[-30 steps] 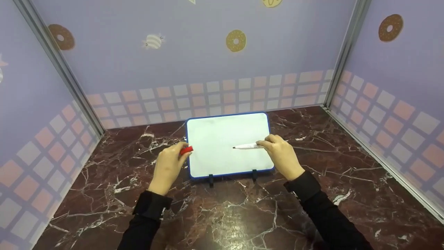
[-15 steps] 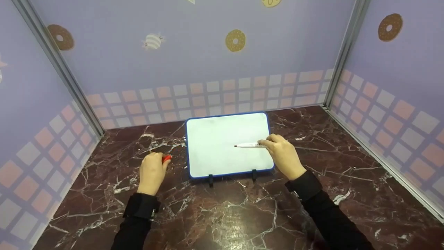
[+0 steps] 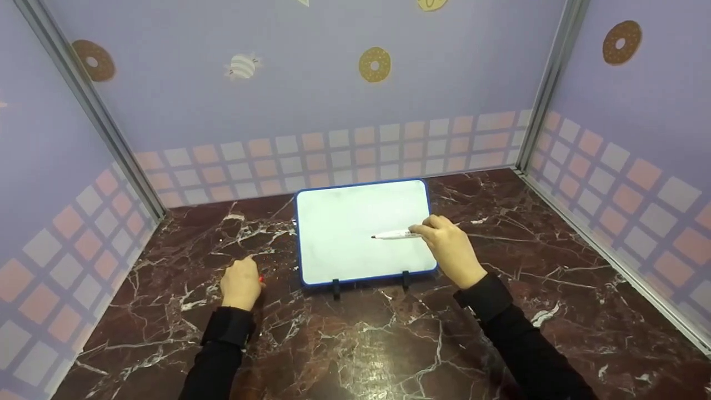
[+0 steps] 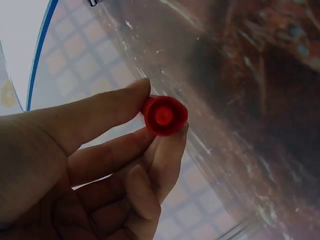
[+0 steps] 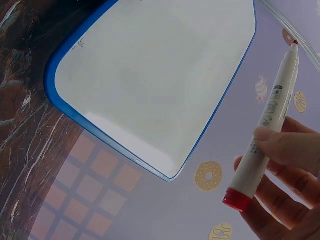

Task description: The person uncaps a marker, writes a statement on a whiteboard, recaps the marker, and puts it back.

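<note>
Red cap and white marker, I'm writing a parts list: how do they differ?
The cap looks red throughout; the marker is mostly white. The cap is short; the marker is long and slim. The left hand holds the cap, the right hand the marker. Both show some red.

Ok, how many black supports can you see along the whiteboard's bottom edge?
2. The left support sits nearer the bottom-left corner of the whiteboard; the right support is nearer its bottom-right corner. Any behind it would be hidden.
</note>
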Tool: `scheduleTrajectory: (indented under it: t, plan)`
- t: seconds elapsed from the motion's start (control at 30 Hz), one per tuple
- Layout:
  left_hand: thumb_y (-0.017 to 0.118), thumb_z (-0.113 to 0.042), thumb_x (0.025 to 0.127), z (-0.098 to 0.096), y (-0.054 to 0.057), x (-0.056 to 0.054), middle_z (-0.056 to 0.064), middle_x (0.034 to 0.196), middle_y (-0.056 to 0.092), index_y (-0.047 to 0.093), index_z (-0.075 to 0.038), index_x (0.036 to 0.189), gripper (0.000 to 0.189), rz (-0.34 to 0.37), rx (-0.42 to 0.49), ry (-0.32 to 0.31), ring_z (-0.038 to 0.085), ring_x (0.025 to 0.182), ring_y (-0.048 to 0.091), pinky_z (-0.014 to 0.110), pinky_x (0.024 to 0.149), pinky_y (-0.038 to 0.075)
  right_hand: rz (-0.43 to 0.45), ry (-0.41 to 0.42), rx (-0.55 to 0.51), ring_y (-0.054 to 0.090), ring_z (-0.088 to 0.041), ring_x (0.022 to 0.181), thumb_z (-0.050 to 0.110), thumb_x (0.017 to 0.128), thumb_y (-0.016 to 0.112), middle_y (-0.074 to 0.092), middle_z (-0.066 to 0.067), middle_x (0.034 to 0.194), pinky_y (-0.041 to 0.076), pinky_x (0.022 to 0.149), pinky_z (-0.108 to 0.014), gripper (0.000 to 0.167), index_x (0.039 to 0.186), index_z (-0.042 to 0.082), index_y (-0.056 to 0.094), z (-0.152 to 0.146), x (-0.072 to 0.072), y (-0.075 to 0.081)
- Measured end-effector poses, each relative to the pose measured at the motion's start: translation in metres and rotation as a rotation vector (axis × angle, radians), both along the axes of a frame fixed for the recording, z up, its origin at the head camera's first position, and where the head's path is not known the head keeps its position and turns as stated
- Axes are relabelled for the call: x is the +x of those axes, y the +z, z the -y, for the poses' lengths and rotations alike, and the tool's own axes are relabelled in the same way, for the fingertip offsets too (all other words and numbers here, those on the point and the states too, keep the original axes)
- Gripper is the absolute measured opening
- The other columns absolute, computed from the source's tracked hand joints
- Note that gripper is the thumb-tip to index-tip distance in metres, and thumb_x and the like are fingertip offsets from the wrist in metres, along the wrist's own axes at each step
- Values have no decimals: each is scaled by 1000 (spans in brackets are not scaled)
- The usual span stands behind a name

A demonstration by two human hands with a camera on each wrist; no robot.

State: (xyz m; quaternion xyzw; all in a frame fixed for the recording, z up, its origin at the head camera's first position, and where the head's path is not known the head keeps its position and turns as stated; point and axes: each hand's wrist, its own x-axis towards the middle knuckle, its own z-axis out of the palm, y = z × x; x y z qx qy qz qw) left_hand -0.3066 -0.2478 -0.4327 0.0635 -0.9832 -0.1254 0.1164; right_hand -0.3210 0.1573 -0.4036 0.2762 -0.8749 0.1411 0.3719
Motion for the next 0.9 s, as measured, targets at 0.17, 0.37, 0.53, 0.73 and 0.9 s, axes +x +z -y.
scheduleTrajectory:
  t: [0.17, 0.37, 0.53, 0.73, 0.9]
  plan:
    - [87, -6, 70, 3, -4, 1, 35, 92, 67, 63, 11, 85, 33, 11, -17, -12, 54, 86, 66, 58, 65, 58, -13, 5, 7, 65, -25, 83, -6, 80, 76, 66, -9, 88, 60, 73, -32, 26, 101, 9, 77, 1, 0, 0]
    - [90, -13, 70, 4, -7, -2, 32, 94, 68, 65, 11, 91, 41, 69, -25, 8, 52, 88, 67, 56, 66, 58, 2, 16, -3, 65, -25, 84, -5, 82, 74, 66, -9, 88, 60, 73, -33, 24, 102, 9, 77, 1, 0, 0]
    - [91, -17, 70, 4, -7, -6, 30, 93, 69, 65, 8, 87, 39, 91, -23, 24, 50, 86, 67, 55, 63, 58, 4, 14, -6, 65, -25, 84, -5, 82, 75, 67, -9, 89, 60, 73, -32, 24, 102, 8, 77, 1, 0, 0]
    - [91, -22, 70, 7, -4, -5, 29, 91, 68, 64, 6, 85, 41, 77, -45, 28, 49, 83, 67, 55, 62, 57, 2, 9, -5, 66, -25, 85, -6, 80, 76, 67, -9, 89, 61, 74, -33, 26, 101, 9, 77, 0, 0, 0]
    - [89, -9, 68, 4, 10, -2, 31, 88, 69, 66, 7, 83, 32, -100, -79, -6, 51, 79, 67, 59, 60, 55, -8, 10, -11, 66, -25, 84, -6, 79, 76, 67, -9, 88, 61, 74, -34, 26, 101, 10, 77, 0, 0, 1]
